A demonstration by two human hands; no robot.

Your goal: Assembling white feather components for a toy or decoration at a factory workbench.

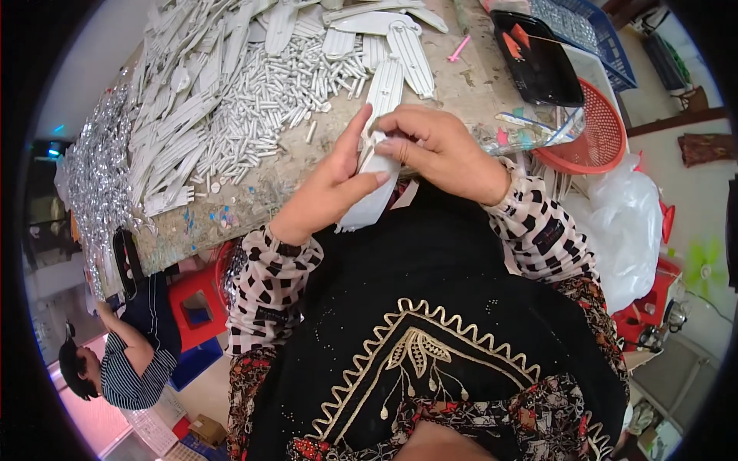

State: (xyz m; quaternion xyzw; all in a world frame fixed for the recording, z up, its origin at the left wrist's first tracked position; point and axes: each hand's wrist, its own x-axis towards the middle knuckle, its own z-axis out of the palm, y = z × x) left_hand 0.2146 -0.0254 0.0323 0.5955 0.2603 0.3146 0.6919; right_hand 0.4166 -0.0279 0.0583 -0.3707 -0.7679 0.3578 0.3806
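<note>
Left hand [327, 192]: closed around the white strip [374, 201] from the left, thumb laid across its face, index finger stretched up beside it.
Right hand [442, 150]: fingers curled down onto the strip's upper end, pinching there; what sits under the fingertips not visible.
Strip: long white plastic piece, held between both hands just above the lap, at the near edge of the table [254, 192]; lower end hanging free past the left palm.
Sleeves [265, 284]: checked pink and black, framing both wrists.
Pins [269, 107]: loose heap of small white rods on the table beyond the hands, well apart from the strip.
Strip pile [200, 84]: many more white strips spread left and far, some overlapping the pins.
Tray [538, 61]: black, far right, beside a red basket [596, 131] at the table's corner.
Co-worker [131, 361]: seated low left, striped top, uninvolved.
Risk: strip likely to slip or tilt, since only the upper part is gripped; a small part could drop into the dark lap and be hard to find; a sleeve could sweep pins off the near edge.
Hidden: strip's upper end under the right fingers; far table bent and cut off by the lens rim; silvery heap at far left too blurred to identify.
</note>
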